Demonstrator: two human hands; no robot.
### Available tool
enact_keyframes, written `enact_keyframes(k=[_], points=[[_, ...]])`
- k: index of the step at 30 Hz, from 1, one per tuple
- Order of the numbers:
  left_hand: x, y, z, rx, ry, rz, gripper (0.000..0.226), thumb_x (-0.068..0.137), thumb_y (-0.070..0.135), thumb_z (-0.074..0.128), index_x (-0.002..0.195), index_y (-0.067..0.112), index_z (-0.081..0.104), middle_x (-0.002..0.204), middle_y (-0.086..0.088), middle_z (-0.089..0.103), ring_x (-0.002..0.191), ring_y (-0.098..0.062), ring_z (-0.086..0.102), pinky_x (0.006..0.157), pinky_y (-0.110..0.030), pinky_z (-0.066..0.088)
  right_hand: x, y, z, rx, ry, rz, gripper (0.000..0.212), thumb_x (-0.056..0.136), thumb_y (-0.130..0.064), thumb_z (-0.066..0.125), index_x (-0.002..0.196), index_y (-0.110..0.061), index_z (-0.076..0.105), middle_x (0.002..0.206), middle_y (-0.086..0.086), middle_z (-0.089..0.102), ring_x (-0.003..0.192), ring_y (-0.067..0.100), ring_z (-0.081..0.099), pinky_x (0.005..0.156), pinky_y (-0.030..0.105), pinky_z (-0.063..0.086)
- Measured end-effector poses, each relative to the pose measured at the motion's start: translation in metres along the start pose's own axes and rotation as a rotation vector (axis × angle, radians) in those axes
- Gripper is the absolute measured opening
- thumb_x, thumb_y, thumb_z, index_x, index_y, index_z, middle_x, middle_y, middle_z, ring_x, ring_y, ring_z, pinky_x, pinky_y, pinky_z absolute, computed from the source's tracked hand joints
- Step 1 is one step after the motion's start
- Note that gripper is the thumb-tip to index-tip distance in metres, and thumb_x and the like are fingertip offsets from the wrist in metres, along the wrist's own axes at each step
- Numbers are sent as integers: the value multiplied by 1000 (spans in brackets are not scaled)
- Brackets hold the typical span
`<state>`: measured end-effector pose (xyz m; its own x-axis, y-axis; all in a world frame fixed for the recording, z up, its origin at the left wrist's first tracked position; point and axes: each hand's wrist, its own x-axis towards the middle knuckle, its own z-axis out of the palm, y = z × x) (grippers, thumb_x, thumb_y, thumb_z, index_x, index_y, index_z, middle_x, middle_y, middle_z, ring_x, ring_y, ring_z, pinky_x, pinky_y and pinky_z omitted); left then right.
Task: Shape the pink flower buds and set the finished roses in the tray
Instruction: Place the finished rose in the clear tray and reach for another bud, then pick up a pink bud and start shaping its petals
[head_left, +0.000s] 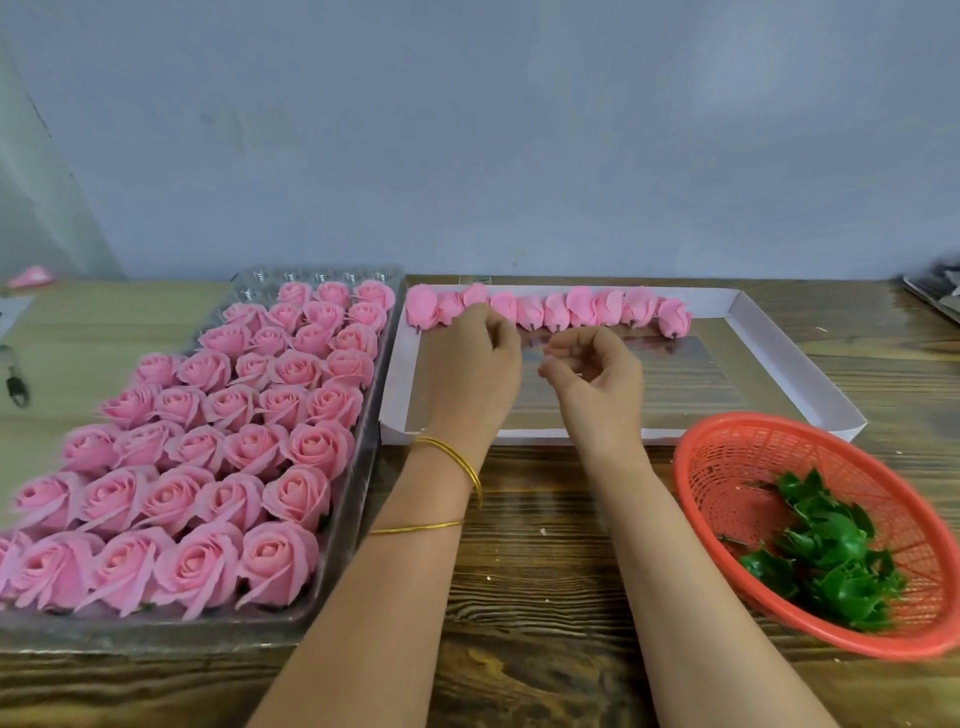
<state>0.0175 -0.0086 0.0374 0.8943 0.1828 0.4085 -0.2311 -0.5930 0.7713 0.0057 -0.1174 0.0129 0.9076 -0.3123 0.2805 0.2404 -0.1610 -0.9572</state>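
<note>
The pink flower buds lie in one tight row just beyond both hands, closed and smooth, short stems toward the wrists. The left hand curls its fingertips against the row; whether it grips a bud, I cannot tell. The right hand hangs loosely curled, holding nothing visible. Left of the left hand, finished roses, layered and open, pack the clear tray.

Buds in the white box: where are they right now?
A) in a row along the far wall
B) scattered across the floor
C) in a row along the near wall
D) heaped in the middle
A: the buds lie side by side in one row against the far wall of the box.
</note>
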Motion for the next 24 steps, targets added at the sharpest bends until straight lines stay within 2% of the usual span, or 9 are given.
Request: enact_keyframes(k=[3,6,11,14,20,24], points=[[-6,-12,6,-96,27,-34,18,96,15,53,79,16,58,67,7,55,63,-2,51,58,-2,37,2,-4,-3,24,42,14,25,82,4,62,82,-20,62,81,2,66,82,28,66,83,43,57],[-11,-18,9,-157,26,-41,16,96,14,53,82,11,61,70,2,58,64,-3,51,59,-3,38,6,-14,-6,123,97,43,24,86,5,61,82,-18,61,75,1,63,75,21,64,79,34,56],[-16,-25,16,-195,62,-44,17,96,14,54,79,17,57,69,3,57,64,-4,52,61,-4,40,23,-47,-26,345,226,113,23,87,9,58,80,-13,59,73,5,58,64,16,60,63,22,50],[-17,-27,19,-189,84,-19,18,95,13,55,77,17,57,66,6,54,63,-4,50,60,-5,39,41,-68,-47,401,292,134,21,85,10,55,79,-11,59,76,8,60,60,13,60,55,19,46],[-18,-27,19,-186,116,-6,20,94,11,57,76,20,55,68,5,53,62,-1,50,59,-2,36,89,-77,-70,242,341,209,21,83,3,50,67,-11,52,74,9,55,54,15,56,56,24,44],[-20,-29,18,-198,99,11,17,94,10,57,78,17,57,67,9,53,65,2,52,60,-2,37,129,-55,-74,43,371,300,15,83,-2,50,73,-12,45,84,10,50,56,18,44,54,25,38]])
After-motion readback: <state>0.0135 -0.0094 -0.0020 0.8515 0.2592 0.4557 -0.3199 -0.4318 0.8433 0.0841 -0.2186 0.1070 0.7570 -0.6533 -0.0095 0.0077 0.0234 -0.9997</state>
